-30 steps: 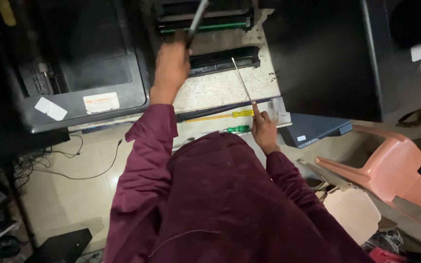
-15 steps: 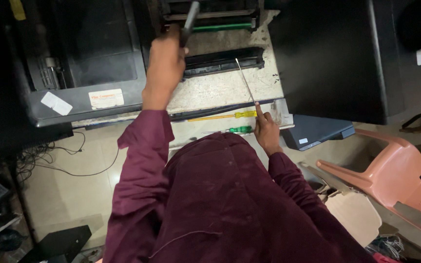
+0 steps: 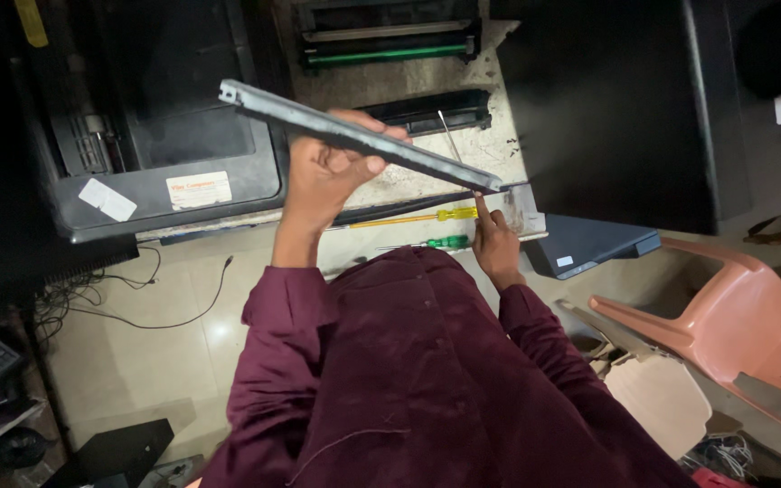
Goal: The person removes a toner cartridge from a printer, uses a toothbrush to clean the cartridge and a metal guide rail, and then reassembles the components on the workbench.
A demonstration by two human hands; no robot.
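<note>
My left hand [image 3: 327, 176] grips a long grey metal blade strip [image 3: 354, 136] near its middle and holds it slanted above the workbench [image 3: 409, 185]. My right hand [image 3: 495, 239] rests at the bench's front edge and holds a thin metal rod [image 3: 449, 136] that points away from me; its index finger touches the strip's right end. A yellow-handled screwdriver [image 3: 427, 217] and a green-handled screwdriver [image 3: 436, 242] lie along the front edge, just left of my right hand. A black toner cartridge [image 3: 427, 110] lies behind the strip.
A cartridge with a green drum [image 3: 390, 41] lies at the bench's far end. A black printer [image 3: 155, 136] stands on the left, a large dark machine [image 3: 616, 108] on the right. A pink plastic chair [image 3: 734, 316] stands at right. Cables [image 3: 137, 298] trail on the floor.
My left hand has come back toward me from the far cartridge and swung the strip from pointing away to lying slanted across the bench. My right hand stayed at the front edge.
</note>
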